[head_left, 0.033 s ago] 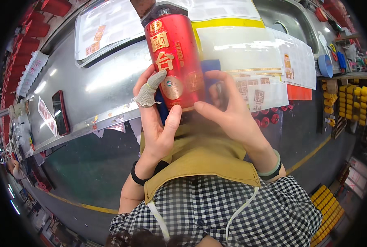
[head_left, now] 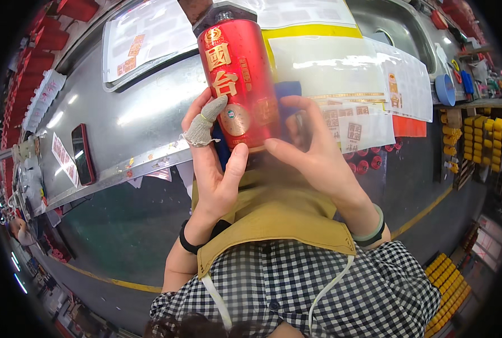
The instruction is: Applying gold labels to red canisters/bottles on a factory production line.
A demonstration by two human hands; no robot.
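A red bottle with gold characters and a round gold emblem lies tilted, its neck end at a dark angular metal piece. My left hand is closed along its left side and lower end. A grey knitted finger cover on one finger presses the bottle's front. My right hand has its fingers curved and apart, the thumb at the lower right edge of the bottle. A blurred haze hides part of the contact there. Blue cloth shows behind the bottle.
Printed translucent sheets cover the metal table's right side, beside a sink. A tray with a sheet stands at the back left. A phone lies on the left. A blue cup and yellow stacked pieces are at the right.
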